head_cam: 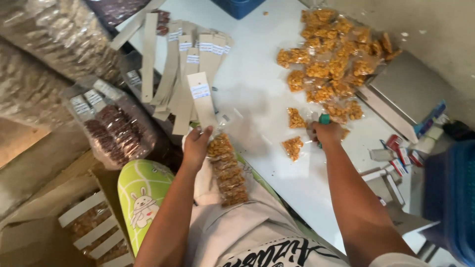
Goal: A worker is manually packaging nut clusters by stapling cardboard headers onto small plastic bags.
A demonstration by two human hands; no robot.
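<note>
My left hand (197,144) pinches the lower end of a tan cardboard strip (202,101) with a small white label near its top. A chain of clear snack packets filled with orange-brown pieces (227,170) hangs from the strip's bottom down over my lap. My right hand (326,133) rests on the white table (257,74) and grips a small teal-handled tool (324,119). Two loose snack packets (293,147) lie just left of that hand. A big heap of the same packets (334,59) spreads behind it.
Several more labelled cardboard strips (185,64) fan out at the table's left end. Bags of dark snacks (116,128) sit to the left. A grey metal machine (405,91), small red-and-white boxes (401,153) and a blue crate (455,198) stand right. A green board (141,195) and cardboard box (89,227) lie lower left.
</note>
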